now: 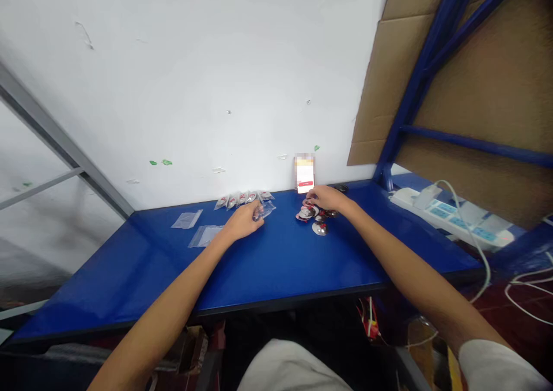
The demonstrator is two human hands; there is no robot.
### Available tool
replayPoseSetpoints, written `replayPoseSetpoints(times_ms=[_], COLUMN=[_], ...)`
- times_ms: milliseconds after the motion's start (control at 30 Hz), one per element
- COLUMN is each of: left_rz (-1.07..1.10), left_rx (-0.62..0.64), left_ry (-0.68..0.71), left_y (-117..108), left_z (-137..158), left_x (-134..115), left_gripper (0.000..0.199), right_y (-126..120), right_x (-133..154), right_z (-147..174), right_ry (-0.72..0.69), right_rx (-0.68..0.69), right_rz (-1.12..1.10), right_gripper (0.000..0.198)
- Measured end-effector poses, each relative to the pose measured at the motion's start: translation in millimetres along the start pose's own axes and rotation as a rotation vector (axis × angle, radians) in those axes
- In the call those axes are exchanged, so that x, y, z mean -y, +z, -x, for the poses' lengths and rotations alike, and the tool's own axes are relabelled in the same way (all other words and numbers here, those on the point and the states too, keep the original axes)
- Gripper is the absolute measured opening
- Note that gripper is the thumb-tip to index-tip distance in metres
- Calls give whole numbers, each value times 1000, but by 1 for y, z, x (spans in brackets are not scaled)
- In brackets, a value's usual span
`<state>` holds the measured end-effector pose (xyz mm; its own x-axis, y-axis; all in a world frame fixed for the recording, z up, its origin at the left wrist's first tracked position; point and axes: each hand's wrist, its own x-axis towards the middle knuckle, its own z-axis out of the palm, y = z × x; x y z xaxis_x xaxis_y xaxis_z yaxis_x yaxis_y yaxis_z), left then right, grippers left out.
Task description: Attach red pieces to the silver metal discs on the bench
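Note:
My left hand (245, 222) is closed with its thumb and fingers on a small clear plastic bag (268, 208), which sticks out to the right of the fingertips. My right hand (326, 197) reaches to a loose pile of round badges (307, 212), white, red and shiny silver. Its bent fingertips pinch at a badge on the upper left of the pile, partly hidden by the fingers. One badge (320, 228) lies at the pile's near edge. Flat clear bags (187, 220) rest left of my left hand. Behind it, several bagged badges (242, 198) stand in a row near the wall.
A phone (305, 175) with a lit screen leans on the white wall (259, 91) behind the pile. On the blue table (276, 264), a white power strip (451, 215) with plugs and a cable lies at the right. A blue metal frame (408, 109) rises there.

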<state>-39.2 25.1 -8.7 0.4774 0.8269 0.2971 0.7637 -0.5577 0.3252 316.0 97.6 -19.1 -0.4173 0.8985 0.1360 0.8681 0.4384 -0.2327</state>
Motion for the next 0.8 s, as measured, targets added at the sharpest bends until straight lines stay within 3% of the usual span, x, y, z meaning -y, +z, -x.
replayPoseSetpoints(times_ms=[133,300,467,567,700,800], left_rz=[-21,3,45,96,197,245], left_rx=[7,-4,-12,-18,21,72], left_ry=[-18,-3,7,8,-37,-74], left_y=[-1,0,1,1,3,5], left_z=[0,0,0,0,1,2], left_x=[0,1,1,0,-6,-12], left_gripper=[18,19,21,22,17,16], right_y=[4,5,0,-4,-14,-21], right_x=[-5,-6,-2,7,39,76], right_z=[-3,-5,-4,-1,8,18], right_ry=[34,107,102,86,-111,-342], right_rx=[-8,-62,-77,-172,-397,-454], right_rz=[-18,-135,-192,-230,-405,-624], right_gripper=[21,36,20,18,17,17])
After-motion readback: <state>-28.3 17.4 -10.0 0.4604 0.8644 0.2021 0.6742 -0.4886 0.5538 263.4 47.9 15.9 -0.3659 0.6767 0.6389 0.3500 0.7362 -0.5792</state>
